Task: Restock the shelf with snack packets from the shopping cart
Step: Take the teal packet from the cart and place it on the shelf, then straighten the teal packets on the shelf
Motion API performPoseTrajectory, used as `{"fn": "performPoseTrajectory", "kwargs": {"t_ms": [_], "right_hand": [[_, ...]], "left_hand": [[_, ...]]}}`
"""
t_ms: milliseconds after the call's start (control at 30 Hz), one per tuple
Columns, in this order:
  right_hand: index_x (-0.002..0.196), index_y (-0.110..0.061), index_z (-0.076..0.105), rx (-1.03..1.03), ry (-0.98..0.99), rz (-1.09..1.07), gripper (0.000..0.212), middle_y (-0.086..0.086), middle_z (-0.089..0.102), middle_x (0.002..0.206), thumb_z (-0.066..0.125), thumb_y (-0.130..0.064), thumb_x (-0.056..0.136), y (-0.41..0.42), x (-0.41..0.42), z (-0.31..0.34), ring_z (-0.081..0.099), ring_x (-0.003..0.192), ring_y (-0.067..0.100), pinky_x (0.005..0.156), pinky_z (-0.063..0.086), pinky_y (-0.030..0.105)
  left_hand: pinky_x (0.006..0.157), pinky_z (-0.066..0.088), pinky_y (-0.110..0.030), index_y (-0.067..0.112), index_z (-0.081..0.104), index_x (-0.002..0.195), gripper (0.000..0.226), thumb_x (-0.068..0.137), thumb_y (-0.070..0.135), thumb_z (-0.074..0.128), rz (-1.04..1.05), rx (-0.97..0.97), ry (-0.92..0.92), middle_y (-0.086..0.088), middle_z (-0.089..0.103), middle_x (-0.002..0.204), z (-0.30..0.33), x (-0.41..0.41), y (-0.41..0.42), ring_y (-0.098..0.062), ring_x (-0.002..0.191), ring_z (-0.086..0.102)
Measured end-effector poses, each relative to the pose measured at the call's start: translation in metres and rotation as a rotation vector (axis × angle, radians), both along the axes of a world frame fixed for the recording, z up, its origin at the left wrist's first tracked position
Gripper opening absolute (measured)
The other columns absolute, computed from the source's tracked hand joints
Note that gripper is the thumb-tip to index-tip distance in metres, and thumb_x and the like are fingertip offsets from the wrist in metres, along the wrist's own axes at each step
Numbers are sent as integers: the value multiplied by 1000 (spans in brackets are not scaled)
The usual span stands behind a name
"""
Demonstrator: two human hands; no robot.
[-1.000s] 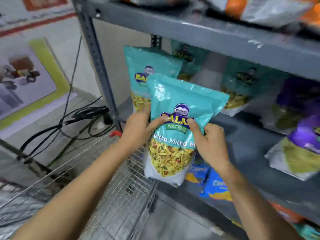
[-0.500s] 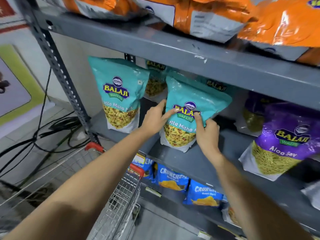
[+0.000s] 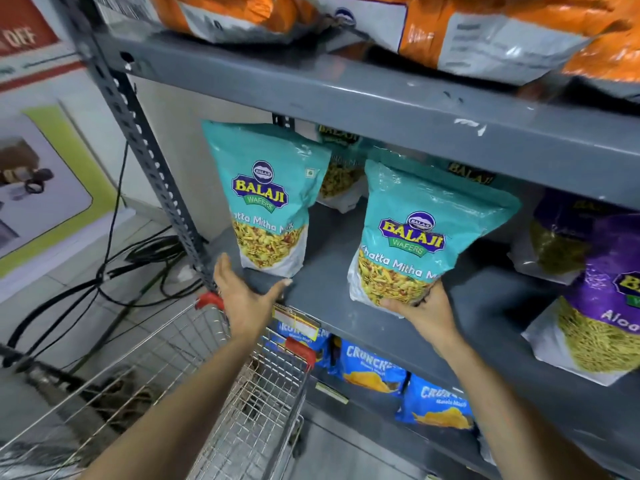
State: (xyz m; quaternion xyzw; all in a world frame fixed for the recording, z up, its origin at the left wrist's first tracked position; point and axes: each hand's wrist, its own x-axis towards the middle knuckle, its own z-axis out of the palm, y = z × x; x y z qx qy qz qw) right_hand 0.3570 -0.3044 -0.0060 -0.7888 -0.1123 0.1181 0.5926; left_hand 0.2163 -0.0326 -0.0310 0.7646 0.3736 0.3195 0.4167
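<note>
**Q:** What changed since half a second ago?

**A:** Left hand (image 3: 246, 295) has let go of the teal packet (image 3: 415, 233) and dropped back toward the cart; now it hangs empty, palm up, fingers spread wide, thumb tip at the front lip of the grey shelf (image 3: 322, 282). Only the right hand (image 3: 424, 308) keeps hold, cupping the packet's bottom right corner from underneath, fingers curled on its clear window.

**Q:** Where is the packet?

**A:** Standing upright on the shelf, leaning slightly back, just above the right hand.

**Q:** What surrounds the hands?

**A:** A second teal packet (image 3: 265, 199) stands directly above the left hand. Purple packets (image 3: 602, 299) sit to the right of the right hand. Beneath both forearms is the wire shopping cart (image 3: 239, 393), and blue packets (image 3: 372, 367) fill the level below. Orange packets (image 3: 485, 32) lie overhead.

**Q:** And the arms?

**A:** Both reach forward and upward, bare, nearly straight.
</note>
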Motion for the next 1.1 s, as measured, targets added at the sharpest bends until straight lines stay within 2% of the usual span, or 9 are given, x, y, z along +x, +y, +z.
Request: {"fn": "performPoseTrajectory", "kwargs": {"t_ms": [100,267,433,567,633,767,933,1000,1100], "right_hand": [[126,-30,48,-13,-3,-1,106,-9,68,121,94,-53,33,-1,-2,0,64,114,9,101,52,42],[126,-35,46,-44,8,8,103,-10,67,122,95,-51,37,-4,-6,-5,64,114,12,99,53,45],[130,-33,43,-18,15,14,97,-10,65,123,96,-35,48,-4,-14,-4,62,116,11,99,52,38],[128,-23,43,80,42,46,84,-10,64,119,89,-24,59,-8,-16,16,59,120,15,96,54,28],[122,-24,49,301,54,12,63,-12,68,115,83,-29,69,-16,-14,36,61,118,13,87,53,19],[108,-31,62,559,72,-118,71,-4,63,128,78,-70,52,-33,-2,90,52,129,13,99,38,32],[75,-33,79,580,-131,-206,31,-16,77,83,77,-56,54,-24,6,135,70,84,1,86,50,28],[72,-30,79,583,-189,-263,32,-14,77,79,79,-56,54,-21,8,145,67,85,11,88,50,36],[74,-23,79,606,-197,-288,36,-9,78,83,81,-53,55,-22,11,152,62,96,23,94,49,42]], "left_hand": [[121,13,-39,8,0,154,147,48,58,87,-101,-37,48,-12,11,163,6,16,7,-26,151,10],[117,28,-53,17,12,153,138,46,57,89,4,-33,17,-8,35,155,7,34,10,-30,143,33],[116,32,-45,14,20,151,128,50,43,92,-4,-22,-44,-8,39,151,6,32,10,-28,141,36],[120,12,-29,8,8,154,133,55,47,90,-5,-67,-6,-13,17,161,16,22,-1,-27,149,15],[117,13,-15,5,21,150,111,66,39,86,-17,45,-149,-16,26,154,30,6,-26,-25,145,23],[93,48,-38,7,61,113,24,91,13,65,-370,195,-376,-4,62,111,67,1,-81,-15,108,59],[89,47,-16,6,55,129,40,100,32,48,-585,-259,-318,-2,64,122,140,69,-100,3,107,61],[75,49,-12,6,59,117,30,101,27,46,-592,-405,-358,3,68,102,167,91,-98,10,84,64],[69,51,-22,16,63,95,15,100,21,49,-560,-422,-443,1,70,89,189,107,-92,-7,76,65]]}}
